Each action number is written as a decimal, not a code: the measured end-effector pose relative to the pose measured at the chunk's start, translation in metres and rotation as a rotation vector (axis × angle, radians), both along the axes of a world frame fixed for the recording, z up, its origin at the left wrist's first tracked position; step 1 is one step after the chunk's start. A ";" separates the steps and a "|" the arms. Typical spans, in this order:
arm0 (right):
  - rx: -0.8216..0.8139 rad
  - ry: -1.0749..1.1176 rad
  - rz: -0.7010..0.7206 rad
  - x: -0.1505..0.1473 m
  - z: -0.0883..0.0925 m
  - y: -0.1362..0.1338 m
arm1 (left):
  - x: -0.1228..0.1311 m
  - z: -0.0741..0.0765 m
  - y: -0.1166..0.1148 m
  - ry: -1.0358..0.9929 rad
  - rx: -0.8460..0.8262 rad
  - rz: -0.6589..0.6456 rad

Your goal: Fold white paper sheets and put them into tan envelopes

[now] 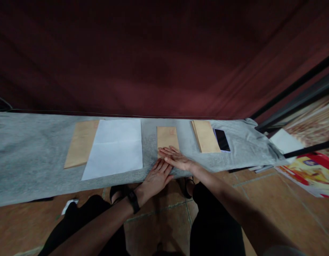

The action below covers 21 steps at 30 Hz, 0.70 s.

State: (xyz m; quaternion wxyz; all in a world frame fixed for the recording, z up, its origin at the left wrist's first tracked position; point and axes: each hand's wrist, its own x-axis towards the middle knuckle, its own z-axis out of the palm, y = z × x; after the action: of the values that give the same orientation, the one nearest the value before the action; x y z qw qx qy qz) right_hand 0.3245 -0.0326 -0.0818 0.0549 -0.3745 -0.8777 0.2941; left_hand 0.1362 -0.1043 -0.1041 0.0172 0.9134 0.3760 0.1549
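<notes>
A brown paper envelope [166,137] with faint red print lies flat in front of me on the grey cloth. My right hand [175,158] rests on its lower part, palm down with the fingers stretched out. My left hand [159,174] lies flat at the envelope's near edge, its fingertips close to or under the right hand; a dark band is on that wrist. Both hands cover the envelope's lower end. Left of them is a large white sheet of paper [117,147], overlapping another brown envelope [80,144].
A small stack of brown envelopes [207,137] lies to the right, beside a dark-screened phone [222,140]. The grey cloth [28,153] covers a narrow bench against a dark red curtain [153,71]. A red and yellow box [313,172] sits on the tiled floor at right.
</notes>
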 end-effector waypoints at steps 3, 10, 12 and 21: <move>-0.066 0.045 -0.030 0.004 0.002 -0.011 | -0.002 0.003 -0.002 -0.027 -0.007 -0.021; -0.139 0.120 -0.058 0.011 0.002 -0.029 | -0.007 0.010 -0.002 -0.069 -0.032 -0.057; -0.132 0.111 -0.050 0.013 0.003 -0.035 | -0.009 0.010 -0.002 -0.044 -0.017 -0.065; 0.884 -0.238 0.023 0.027 0.013 -0.029 | -0.011 0.015 -0.001 0.044 -0.006 -0.093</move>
State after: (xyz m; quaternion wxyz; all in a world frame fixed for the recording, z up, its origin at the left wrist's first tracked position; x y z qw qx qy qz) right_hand 0.3519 -0.0616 -0.0686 0.1049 -0.3367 -0.9231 -0.1533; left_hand 0.1248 -0.1056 -0.0891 0.0189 0.9330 0.3340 0.1328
